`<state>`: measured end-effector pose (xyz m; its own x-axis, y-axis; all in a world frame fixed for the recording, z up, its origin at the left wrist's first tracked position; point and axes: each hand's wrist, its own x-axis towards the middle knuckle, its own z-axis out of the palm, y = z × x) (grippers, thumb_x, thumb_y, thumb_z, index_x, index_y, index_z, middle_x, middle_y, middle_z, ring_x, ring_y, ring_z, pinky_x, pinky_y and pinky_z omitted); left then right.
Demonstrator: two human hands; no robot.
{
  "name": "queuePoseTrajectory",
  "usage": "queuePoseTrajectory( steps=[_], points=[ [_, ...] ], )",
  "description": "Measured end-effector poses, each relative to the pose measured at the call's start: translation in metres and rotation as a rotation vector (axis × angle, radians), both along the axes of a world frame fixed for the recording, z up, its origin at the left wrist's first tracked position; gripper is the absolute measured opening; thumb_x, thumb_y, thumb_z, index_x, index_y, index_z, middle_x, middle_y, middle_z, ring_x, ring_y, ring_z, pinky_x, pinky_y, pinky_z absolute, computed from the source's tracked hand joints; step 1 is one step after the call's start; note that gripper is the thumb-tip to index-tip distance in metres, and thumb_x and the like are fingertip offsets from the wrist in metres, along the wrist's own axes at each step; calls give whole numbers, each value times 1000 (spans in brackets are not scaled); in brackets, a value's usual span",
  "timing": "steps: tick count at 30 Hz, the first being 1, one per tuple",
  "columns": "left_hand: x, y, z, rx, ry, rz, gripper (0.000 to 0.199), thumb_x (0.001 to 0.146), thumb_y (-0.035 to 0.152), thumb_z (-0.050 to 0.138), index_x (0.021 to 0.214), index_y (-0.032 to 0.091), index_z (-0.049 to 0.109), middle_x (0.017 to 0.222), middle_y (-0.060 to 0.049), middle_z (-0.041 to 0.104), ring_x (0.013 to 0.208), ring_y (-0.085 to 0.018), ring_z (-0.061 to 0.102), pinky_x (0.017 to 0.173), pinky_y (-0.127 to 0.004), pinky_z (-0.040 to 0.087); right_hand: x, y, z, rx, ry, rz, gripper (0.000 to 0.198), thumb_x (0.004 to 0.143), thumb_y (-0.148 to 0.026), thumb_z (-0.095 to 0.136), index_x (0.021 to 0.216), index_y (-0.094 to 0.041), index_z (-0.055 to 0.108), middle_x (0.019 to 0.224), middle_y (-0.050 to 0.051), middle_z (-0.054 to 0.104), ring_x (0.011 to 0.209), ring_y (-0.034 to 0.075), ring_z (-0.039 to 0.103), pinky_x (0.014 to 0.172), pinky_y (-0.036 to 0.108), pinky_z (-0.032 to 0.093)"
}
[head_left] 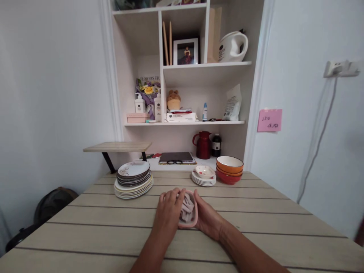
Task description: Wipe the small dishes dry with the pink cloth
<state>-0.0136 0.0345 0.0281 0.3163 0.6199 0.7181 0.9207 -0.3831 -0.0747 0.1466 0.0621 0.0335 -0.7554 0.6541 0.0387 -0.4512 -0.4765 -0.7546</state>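
Observation:
A small pink square container (195,212) stands on the table in front of me, with a crumpled pale pink-grey cloth (187,207) inside it. From the left, my left hand (170,208) lies over the container's edge, its fingers bent together at the rim and hiding that side. My right hand (207,214) is curved around the container's right wall, thumb along the upper rim and the other fingers mostly hidden behind it. Both hands grip the container; whether the left fingertips also touch the cloth, I cannot tell.
Beyond my hands on the slatted table (256,227) stand a stack of plates (133,178) at left, small white dishes (204,178) and orange and red bowls (229,170) at right. Behind are a raised wooden shelf (119,146), a closed laptop (176,157) and a red jug (203,146).

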Motion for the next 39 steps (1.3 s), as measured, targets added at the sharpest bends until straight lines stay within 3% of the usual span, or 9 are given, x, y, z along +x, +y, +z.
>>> queuePoseTrajectory(
  steps=[4,8,14,19,23,26,30,33,39],
  points=[
    [-4,-4,2,12,-38,-40,65,74,-5,50,131,28,51,133,-9,48,120,-25,47,101,-46,40,2,0,1,26,-32,-2,66,89,-70,34,127,-21,56,118,13,68,103,26,66,90,51,49],
    [-9,-15,8,-212,-72,-208,71,65,-4,52,126,31,52,140,-6,39,121,-23,44,102,-42,40,3,0,-1,32,-65,-5,65,88,-69,36,128,-22,56,120,12,68,103,26,66,86,47,52],
    [-13,-20,16,-394,-119,-236,59,65,0,55,116,29,58,126,-4,47,113,-20,49,95,-34,42,2,-1,0,76,-65,1,61,90,-66,37,126,-21,59,119,12,68,104,26,66,85,45,52],
    [-4,-18,15,-264,93,-174,22,86,11,53,95,27,65,95,-1,56,85,-16,54,68,-25,40,3,-2,1,63,-82,7,64,90,-67,37,127,-19,59,123,13,66,105,26,65,90,47,51],
    [1,-13,14,36,180,-178,20,89,21,60,108,27,64,93,-2,59,85,-19,52,72,-30,39,3,-5,2,72,-82,-36,58,89,-64,43,126,-21,58,121,12,67,103,25,66,90,49,50],
    [-1,-10,15,144,165,-126,20,88,21,61,107,27,65,103,-4,61,92,-20,51,79,-34,39,1,-7,2,92,-56,-56,54,88,-62,48,123,-22,59,117,11,69,101,25,67,92,50,50],
    [-5,-9,16,126,178,-17,24,85,16,64,105,29,66,114,-4,60,102,-23,50,90,-41,37,0,-4,-1,103,-26,-47,54,89,-62,46,125,-22,57,116,12,69,99,26,68,89,50,50],
    [-6,-7,14,41,168,89,36,80,11,67,111,29,65,113,-5,60,99,-24,50,87,-41,40,-1,0,-3,76,-25,-48,59,88,-65,44,125,-21,57,114,13,69,96,27,68,87,50,50],
    [-1,-14,14,-127,128,22,32,85,7,54,109,25,66,106,-6,60,95,-23,52,82,-38,45,-1,0,-4,44,1,-61,59,89,-64,44,121,-18,59,114,13,69,96,26,67,87,47,50]
  ],
)
